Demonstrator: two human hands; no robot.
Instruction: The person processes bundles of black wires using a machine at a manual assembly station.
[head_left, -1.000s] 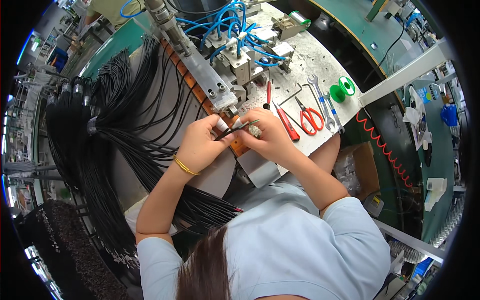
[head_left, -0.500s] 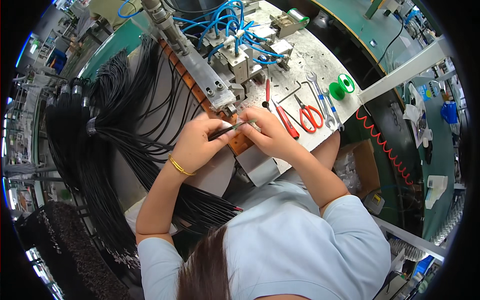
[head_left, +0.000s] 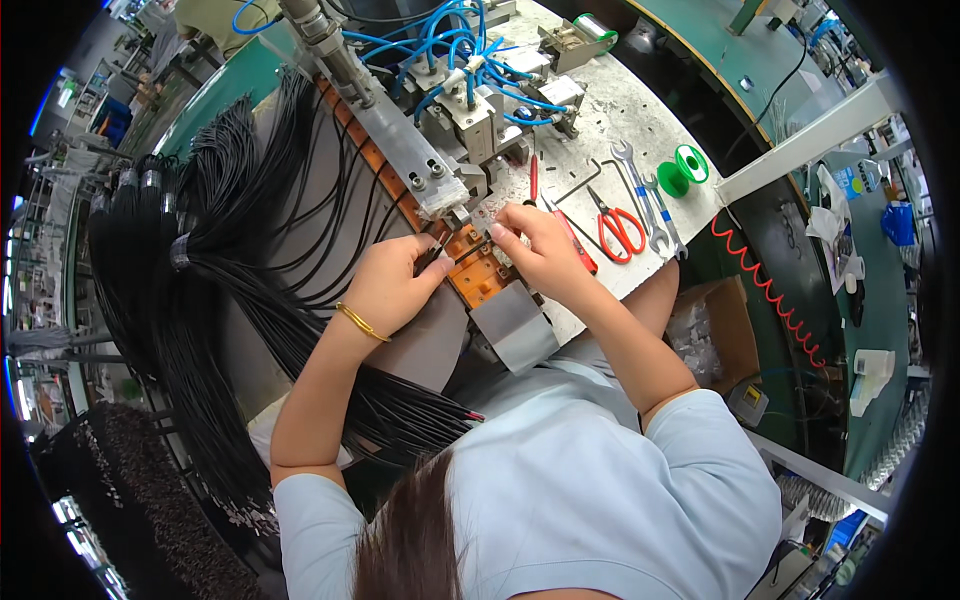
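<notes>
My left hand point(head_left: 385, 285), with a yellow bracelet at its wrist, pinches the stripped end of a black cable point(head_left: 430, 260) beside an orange rail point(head_left: 480, 280). Just above those fingertips is the metal head point(head_left: 440, 195) of a bench fixture with blue air hoses. My right hand point(head_left: 545, 255) sits on the other side of the rail, its thumb and index finger closed close to the fixture; what they hold, if anything, is too small to name. Several black cables point(head_left: 330, 220) run from a large tied bundle point(head_left: 215, 250) on the left toward the rail.
Right of my right hand lie red-handled scissors point(head_left: 628, 235), a red utility knife point(head_left: 582, 258), hex keys and wrenches point(head_left: 652, 210). A green spool point(head_left: 673, 181) stands near the bench edge. Below is a cardboard box point(head_left: 735, 325) with plastic bags. A coiled red hose point(head_left: 770, 290) hangs at right.
My hands were together over the rail; now they are apart. The left has brought the cable end to the fixture head, and the right has drawn slightly rightward, uncovering the orange rail.
</notes>
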